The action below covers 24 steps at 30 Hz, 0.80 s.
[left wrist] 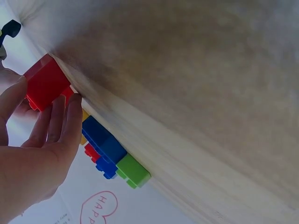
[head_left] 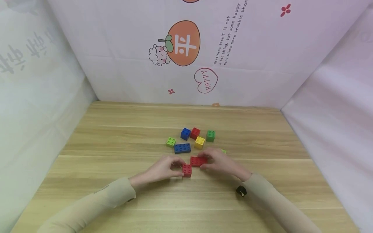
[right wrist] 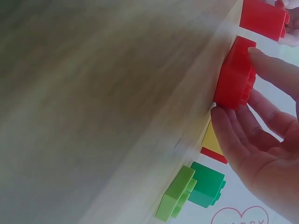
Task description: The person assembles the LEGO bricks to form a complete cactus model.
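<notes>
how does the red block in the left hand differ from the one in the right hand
The left hand pinches a square-topped block; the right hand pinches a longer, oblong block.
In the head view, the square-topped block shows all four studs, while fingers partly cover the oblong block.
There, the square-topped block also sits lower and further left than the oblong block.
Both are red, with studs facing up.

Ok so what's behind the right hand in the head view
Part of a light green brick shows just past the right hand, which covers the rest. The hand also hides part of the long red brick; anything fully covered can't be seen.
</notes>
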{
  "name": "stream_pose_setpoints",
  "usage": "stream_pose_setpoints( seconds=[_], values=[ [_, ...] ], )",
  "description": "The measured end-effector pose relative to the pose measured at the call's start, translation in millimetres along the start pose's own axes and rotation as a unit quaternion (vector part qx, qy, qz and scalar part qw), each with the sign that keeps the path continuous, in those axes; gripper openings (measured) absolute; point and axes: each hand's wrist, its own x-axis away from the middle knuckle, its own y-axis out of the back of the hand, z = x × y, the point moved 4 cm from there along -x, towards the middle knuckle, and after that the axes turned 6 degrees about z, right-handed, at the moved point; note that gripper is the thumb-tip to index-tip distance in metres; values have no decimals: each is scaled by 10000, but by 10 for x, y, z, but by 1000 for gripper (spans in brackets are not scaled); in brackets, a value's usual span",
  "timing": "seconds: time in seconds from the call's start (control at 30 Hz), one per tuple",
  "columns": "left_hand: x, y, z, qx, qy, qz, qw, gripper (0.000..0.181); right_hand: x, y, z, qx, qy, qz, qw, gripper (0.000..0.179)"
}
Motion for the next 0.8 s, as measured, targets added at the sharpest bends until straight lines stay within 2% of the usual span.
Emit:
stream_pose_setpoints(
  seconds=[0.43,0.8],
  values=[
    [1,7,-15,4,-18,-54,10000,32,-10,-15,-9,42,-57,-31,10000,35],
    [-3,7,-2,105,38,-48,9999,33,63,45,12,-117,-78,-258,9996,33]
  ],
)
